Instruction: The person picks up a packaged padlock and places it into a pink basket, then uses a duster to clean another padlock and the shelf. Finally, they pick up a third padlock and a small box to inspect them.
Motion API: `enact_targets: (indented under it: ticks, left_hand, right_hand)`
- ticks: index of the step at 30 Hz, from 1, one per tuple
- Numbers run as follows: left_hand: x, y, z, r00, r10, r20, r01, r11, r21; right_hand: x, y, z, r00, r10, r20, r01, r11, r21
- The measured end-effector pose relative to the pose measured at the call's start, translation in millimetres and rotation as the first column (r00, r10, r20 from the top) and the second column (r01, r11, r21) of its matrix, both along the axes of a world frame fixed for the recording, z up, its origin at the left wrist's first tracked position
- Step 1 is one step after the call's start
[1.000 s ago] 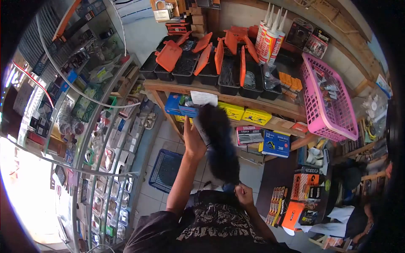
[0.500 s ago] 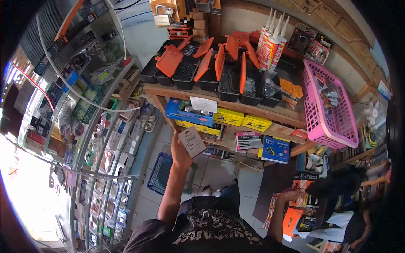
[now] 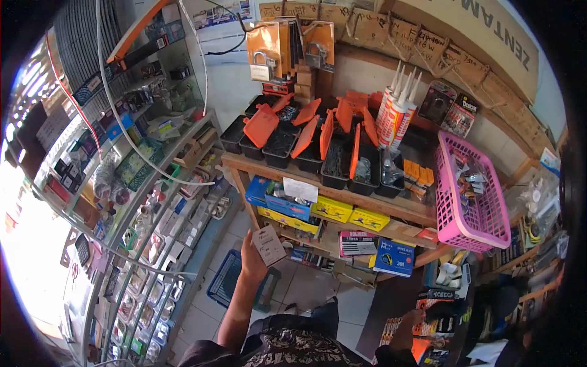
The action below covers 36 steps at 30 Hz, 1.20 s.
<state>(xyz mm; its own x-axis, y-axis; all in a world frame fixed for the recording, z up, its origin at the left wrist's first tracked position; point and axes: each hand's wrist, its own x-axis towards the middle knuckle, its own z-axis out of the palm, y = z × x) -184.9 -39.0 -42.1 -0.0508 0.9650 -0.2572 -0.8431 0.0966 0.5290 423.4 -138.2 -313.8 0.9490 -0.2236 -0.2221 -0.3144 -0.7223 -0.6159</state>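
Observation:
My left hand (image 3: pixel 252 262) is closed around the edge of a flat, pale hang-card package (image 3: pixel 269 246) with small print and a punched hole at its top. It is held up in front of the wooden shelf, above a blue plastic basket (image 3: pixel 225 278) on the floor. My right hand (image 3: pixel 406 329) is low on the right, beside stacked black and orange boxes (image 3: pixel 435 304). Its fingers are blurred and dim, and I cannot tell whether they grip anything.
Black bins with orange lids (image 3: pixel 279 145), sealant cartridges (image 3: pixel 396 116) and a pink basket (image 3: pixel 471 235) stand on the wooden shelf (image 3: pixel 379 205). Below are yellow boxes (image 3: pixel 333 210) and a blue box (image 3: pixel 393 258). A glass display case (image 3: pixel 137 214) lines the left. Padlocks (image 3: pixel 263 68) hang above.
The view has tilted up, so the shelf sits lower and more wall shows. My left hand still holds the package. My right hand appears lower, beside the boxes.

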Motion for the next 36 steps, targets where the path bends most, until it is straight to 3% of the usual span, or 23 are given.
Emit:
enact_targets:
  ticks: [6,10,12,16,19,21,22,23,24,25,26,27,29,30,31,33,35,36]
  left_hand:
    - [-14,-5,-21,0.998,-0.046,-0.036,0.049,0.996,0.08]
    - [-9,-13,-12,1.0,-0.005,0.0,0.005,1.0,-0.019]
    - [-9,-13,-18,0.997,-0.061,-0.044,0.063,0.997,0.04]
    - [3,-12,-10,0.997,-0.068,-0.036,0.068,0.998,0.002]
    - [8,-12,-10,0.998,-0.064,-0.013,0.063,0.996,-0.061]
    - [12,-13,-8,0.998,-0.061,-0.015,0.06,0.997,-0.046]
    - [14,-13,-8,0.998,-0.058,-0.013,0.058,0.998,-0.04]
    - [15,-14,-8,0.997,-0.072,0.021,0.072,0.997,-0.036]
    - [18,-17,-10,0.995,-0.085,0.055,0.087,0.996,-0.033]
    - [22,-18,-14,0.995,-0.085,0.055,0.086,0.996,-0.027]
    - [27,-18,-22,0.993,-0.11,0.036,0.11,0.994,-0.025]
    - [33,-18,-28,0.991,-0.133,0.016,0.133,0.991,-0.018]
    - [50,-24,-34,0.973,-0.22,-0.073,0.217,0.975,-0.043]
    - [59,-30,-40,0.939,-0.307,-0.155,0.295,0.951,-0.098]
    - [71,-37,-58,0.858,-0.275,-0.434,0.326,0.944,0.046]
    - [86,-48,-74,0.722,-0.155,-0.675,0.375,0.907,0.193]
    - [89,-59,-66,0.904,-0.35,-0.244,0.311,0.932,-0.186]
    - [79,-58,-72,0.907,-0.337,-0.251,0.301,0.938,-0.169]
  right_hand:
    - [7,-2,9,0.997,0.026,-0.073,-0.028,0.999,-0.029]
    - [8,-4,15,0.993,0.049,-0.111,-0.056,0.996,-0.064]
    - [6,-5,19,0.991,0.057,-0.124,-0.066,0.995,-0.075]
    - [-1,-14,28,0.986,0.072,-0.149,-0.089,0.989,-0.116]
    - [-24,-13,46,0.989,0.078,-0.125,-0.106,0.965,-0.241]
    - [-71,-7,74,0.994,0.11,0.026,-0.093,0.93,-0.356]
    - [-98,-4,85,0.962,0.189,0.195,-0.132,0.953,-0.274]
    - [-123,-1,84,0.805,0.301,0.511,-0.299,0.95,-0.088]
    - [-149,3,83,0.556,0.376,0.742,-0.55,0.835,-0.011]
    - [-175,5,77,0.521,0.471,0.712,-0.774,0.612,0.161]
    - [-204,8,75,0.453,0.551,0.701,-0.891,0.313,0.329]
    - [-239,15,97,0.201,0.621,0.757,-0.971,0.026,0.237]
    - [-304,19,156,-0.117,0.73,0.673,-0.876,-0.396,0.277]
    - [-331,17,176,-0.202,0.818,0.539,-0.762,-0.477,0.438]
    - [-356,17,191,-0.254,0.835,0.489,-0.762,-0.484,0.43]
    - [-382,23,204,-0.313,0.835,0.453,-0.759,-0.506,0.409]
    - [-392,27,207,-0.332,0.844,0.421,-0.753,-0.506,0.421]
    - [-393,31,204,-0.34,0.833,0.436,-0.747,-0.52,0.413]
